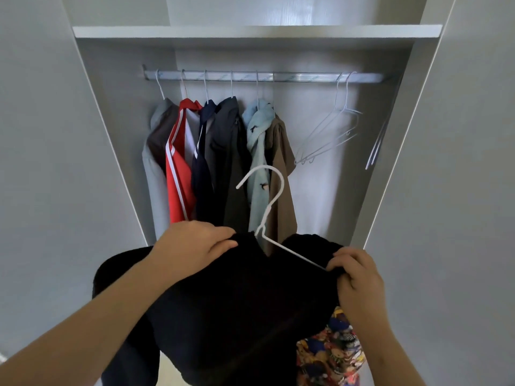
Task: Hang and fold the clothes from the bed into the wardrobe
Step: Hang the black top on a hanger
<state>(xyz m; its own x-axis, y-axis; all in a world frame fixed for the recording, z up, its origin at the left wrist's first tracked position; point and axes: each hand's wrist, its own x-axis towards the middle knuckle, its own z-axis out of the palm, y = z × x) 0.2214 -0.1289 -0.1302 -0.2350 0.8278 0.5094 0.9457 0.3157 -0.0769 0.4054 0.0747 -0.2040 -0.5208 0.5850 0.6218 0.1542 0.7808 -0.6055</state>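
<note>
Black fleece garment (237, 296), white hanger (267, 207) inside

Clothes (223, 151) left on rail (292, 77); empty hangers (328, 132) right; shelf (256, 32) above.

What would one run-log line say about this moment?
phase: fitting hanger | left hand: grips black top | right hand: pinches top at hanger end | rail: not yet reached
</note>
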